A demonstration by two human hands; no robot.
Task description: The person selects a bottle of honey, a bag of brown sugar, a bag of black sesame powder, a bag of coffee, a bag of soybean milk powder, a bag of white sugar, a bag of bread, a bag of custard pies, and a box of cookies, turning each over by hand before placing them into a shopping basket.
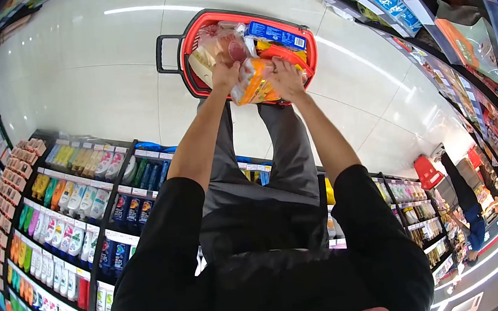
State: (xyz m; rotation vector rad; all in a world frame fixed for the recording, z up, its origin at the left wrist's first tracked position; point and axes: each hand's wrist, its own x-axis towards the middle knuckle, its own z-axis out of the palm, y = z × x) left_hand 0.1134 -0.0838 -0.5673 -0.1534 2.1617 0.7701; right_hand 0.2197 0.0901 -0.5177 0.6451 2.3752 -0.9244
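Note:
A red and black basket (202,19) on the floor holds several packaged goods. Over its near side is an orange and clear plastic package (249,84), held between both my hands. My left hand (225,76) is closed on the package's left edge, beside a clear bag with round pinkish items (234,48). My right hand (285,78) grips the right side, fingers bent over the top. Behind the package lies a blue box (274,34), with a red item (286,54) between that box and my right hand. A pale package (202,65) sits at the basket's left end.
The basket's black handle (167,53) juts out to the left on the pale tiled floor (94,62). Shelves of bottles (65,231) stand at the lower left. Hanging packages (395,7) line shelves at the upper right. Another person (473,221) is far off at the right.

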